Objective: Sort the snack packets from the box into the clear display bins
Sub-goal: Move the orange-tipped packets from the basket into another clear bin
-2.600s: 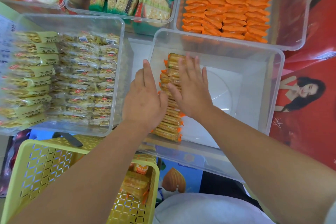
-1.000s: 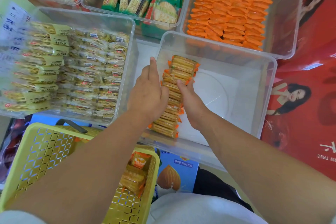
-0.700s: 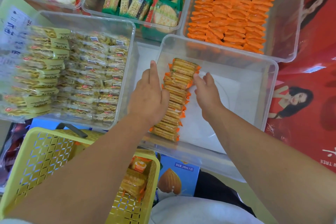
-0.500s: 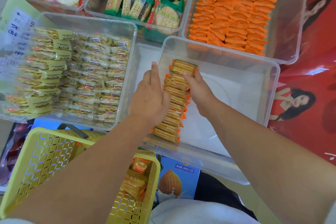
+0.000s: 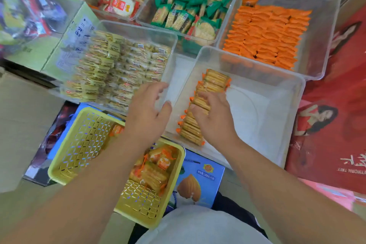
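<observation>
A row of orange-edged, clear-wrapped cracker packets (image 5: 214, 81) runs near to far along the left side of a clear plastic bin (image 5: 255, 64). The right hand (image 5: 214, 123) curls its fingers over the row, apparently gripping. The left hand (image 5: 147, 113), loosely open and holding nothing, hovers nearer the yellow perforated plastic basket (image 5: 83, 144).

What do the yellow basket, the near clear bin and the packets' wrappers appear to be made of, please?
Yellow basket: moulded plastic, fairly matt, judging by its uniform colour and lattice of holes. Clear bin: rigid transparent plastic, slightly cloudy; things behind it show through its walls. Packets: probably thin clear film with orange ends, since their contents are visible.
</observation>
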Action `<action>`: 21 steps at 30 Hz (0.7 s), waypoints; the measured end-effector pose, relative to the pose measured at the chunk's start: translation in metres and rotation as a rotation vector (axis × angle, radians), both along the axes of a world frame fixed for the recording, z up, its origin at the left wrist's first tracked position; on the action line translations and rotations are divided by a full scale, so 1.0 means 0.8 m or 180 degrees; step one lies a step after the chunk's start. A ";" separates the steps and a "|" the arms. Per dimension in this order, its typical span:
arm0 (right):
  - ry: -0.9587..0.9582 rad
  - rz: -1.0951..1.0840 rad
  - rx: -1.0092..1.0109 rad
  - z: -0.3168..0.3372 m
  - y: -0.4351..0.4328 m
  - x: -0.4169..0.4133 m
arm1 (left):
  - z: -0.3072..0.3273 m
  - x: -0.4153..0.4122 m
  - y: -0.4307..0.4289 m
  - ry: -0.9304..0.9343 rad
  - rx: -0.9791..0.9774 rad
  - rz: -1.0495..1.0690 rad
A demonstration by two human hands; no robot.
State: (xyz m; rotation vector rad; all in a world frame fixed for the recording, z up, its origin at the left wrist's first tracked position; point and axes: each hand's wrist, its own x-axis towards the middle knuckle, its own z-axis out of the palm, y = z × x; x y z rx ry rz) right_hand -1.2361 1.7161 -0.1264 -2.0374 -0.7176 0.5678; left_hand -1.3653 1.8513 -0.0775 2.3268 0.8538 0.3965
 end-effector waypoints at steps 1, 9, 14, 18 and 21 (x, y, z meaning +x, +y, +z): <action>-0.0027 0.0243 0.0128 0.012 -0.004 -0.024 | 0.004 -0.029 -0.001 -0.0083 0.0041 0.0091; -0.0461 0.2248 -0.0353 0.039 -0.006 -0.157 | -0.027 -0.214 0.033 0.1630 -0.0230 0.0409; -0.1089 0.2546 -0.1582 0.024 0.021 -0.188 | -0.049 -0.243 0.066 0.2652 0.0076 -0.0462; -0.1121 0.2528 -0.2434 0.003 0.046 -0.192 | -0.053 -0.246 0.092 0.2693 -0.0141 -0.1018; -0.0954 0.2584 -0.2820 -0.018 0.060 -0.196 | -0.059 -0.243 0.105 0.2952 -0.0342 -0.1462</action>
